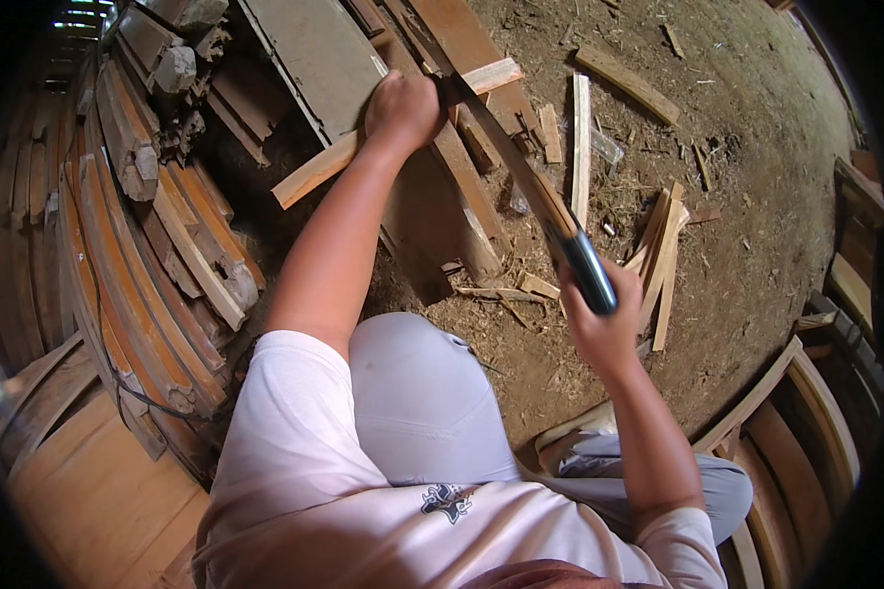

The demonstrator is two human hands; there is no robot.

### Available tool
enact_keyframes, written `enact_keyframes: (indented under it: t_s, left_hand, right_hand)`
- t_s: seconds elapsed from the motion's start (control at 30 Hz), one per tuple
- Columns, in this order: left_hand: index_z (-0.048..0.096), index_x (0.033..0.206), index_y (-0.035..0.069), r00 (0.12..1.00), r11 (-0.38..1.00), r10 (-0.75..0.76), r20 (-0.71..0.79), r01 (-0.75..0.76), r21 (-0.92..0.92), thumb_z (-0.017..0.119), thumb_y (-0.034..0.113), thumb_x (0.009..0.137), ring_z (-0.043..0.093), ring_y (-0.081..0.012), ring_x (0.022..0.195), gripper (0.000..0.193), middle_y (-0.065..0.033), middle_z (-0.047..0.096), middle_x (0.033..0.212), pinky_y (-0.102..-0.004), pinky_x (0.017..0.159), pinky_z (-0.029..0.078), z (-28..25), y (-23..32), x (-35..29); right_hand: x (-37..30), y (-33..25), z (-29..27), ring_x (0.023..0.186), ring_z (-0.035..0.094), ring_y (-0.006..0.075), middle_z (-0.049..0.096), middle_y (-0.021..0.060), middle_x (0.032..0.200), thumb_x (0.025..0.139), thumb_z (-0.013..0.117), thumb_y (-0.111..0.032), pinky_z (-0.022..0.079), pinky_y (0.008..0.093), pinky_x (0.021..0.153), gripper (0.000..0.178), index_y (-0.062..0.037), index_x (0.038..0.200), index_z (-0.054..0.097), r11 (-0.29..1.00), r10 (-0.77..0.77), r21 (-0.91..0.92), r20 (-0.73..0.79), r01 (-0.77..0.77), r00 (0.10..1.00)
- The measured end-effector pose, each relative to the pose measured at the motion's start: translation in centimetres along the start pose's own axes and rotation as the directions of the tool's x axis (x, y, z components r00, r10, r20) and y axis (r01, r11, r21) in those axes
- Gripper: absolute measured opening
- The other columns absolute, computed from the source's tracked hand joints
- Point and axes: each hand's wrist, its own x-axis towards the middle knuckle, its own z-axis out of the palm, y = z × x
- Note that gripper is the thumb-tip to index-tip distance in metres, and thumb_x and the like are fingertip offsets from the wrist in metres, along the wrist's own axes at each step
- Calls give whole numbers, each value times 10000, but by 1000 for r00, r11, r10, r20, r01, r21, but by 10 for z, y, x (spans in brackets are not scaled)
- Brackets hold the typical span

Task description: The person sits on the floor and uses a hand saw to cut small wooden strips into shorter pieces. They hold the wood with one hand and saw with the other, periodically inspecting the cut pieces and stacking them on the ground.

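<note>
A pale shirt (pixel 363 535) fills the near edge, with grey trousers (pixel 427 393) beyond it, one knee pointing far and the other leg folded to the right. A broad wooden panel (pixel 113 491) lies at the near left, and wooden frames (pixel 796 442) stand at the near right.

To the right of the knee, the right hand (pixel 604 324) has its grip closed around the dark handle of a long bladed tool (pixel 523 162). The tool slants away toward the far left; I cannot tell its teeth or edge. Thin offcuts (pixel 670 260) lie on the ground just right of this hand.

Farther off, left of the blade, the left hand (pixel 403 108) has its grip narrowed on a light wooden strip (pixel 314 174). The strip lies across long boards (pixel 417 221), one end jutting left, the other right past the blade, which crosses it just beside the hand. Whether the blade touches it I cannot tell.

Stacked timbers (pixel 138 285) rise along the left. On the far right, a pale slat (pixel 580 147), a thicker wooden piece (pixel 627 84) and wood scraps lie on the dirt floor (pixel 756 118).
</note>
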Motion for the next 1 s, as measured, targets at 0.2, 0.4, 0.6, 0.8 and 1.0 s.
enact_keyframes:
  t_s: [0.2, 0.4, 0.6, 0.8, 1.0]
  left_hand:
    - [749, 897, 48, 988, 992, 108, -106, -114, -50, 507, 227, 960, 650, -405, 945, 308, -208, 738, 920, -478, 911, 513, 7, -2, 6]
    - [745, 879, 52, 973, 983, 154, -169, -169, -76, 474, 293, 1013, 656, -415, 842, 387, -194, 738, 873, -482, 872, 499, 3, -1, 3]
    - [741, 867, 46, 960, 976, 208, -190, -217, -24, 413, 309, 1038, 681, -407, 849, 454, -234, 722, 872, -488, 888, 476, 16, 0, 11]
    - [725, 888, 51, 949, 970, 240, -205, -240, 29, 409, 351, 1049, 669, -424, 843, 465, -239, 706, 864, -510, 882, 468, 9, -8, 12]
    - [689, 942, 20, 997, 970, 60, -40, -68, -236, 400, 401, 1060, 668, -436, 855, 493, -244, 703, 864, -511, 830, 500, 6, -11, 19]
  right_hand:
    - [77, 34, 71, 547, 626, 158, 671, 73, 651, 825, 699, -111, 497, 293, 566, 133, 8, 881, 718, 999, 43, 5, -104, -42, 994]
    - [9, 32, -2, 545, 613, 104, 659, 26, 653, 797, 675, -89, 488, 277, 534, 107, -15, 862, 718, 997, 65, 38, -56, -63, 996]
    - [-3, -14, -106, 581, 574, 99, 616, -18, 666, 885, 776, -155, 444, 259, 577, 147, -37, 963, 737, 962, -79, -270, -168, 31, 983]
    - [-77, -85, -225, 539, 522, 46, 552, -48, 614, 933, 755, -205, 369, 232, 486, 208, -3, 960, 712, 946, 262, -116, -268, -301, 927]
    - [-80, -64, -264, 510, 481, 50, 536, -41, 595, 919, 735, -265, 339, 269, 460, 279, -2, 845, 682, 936, -53, -341, -381, -87, 923]
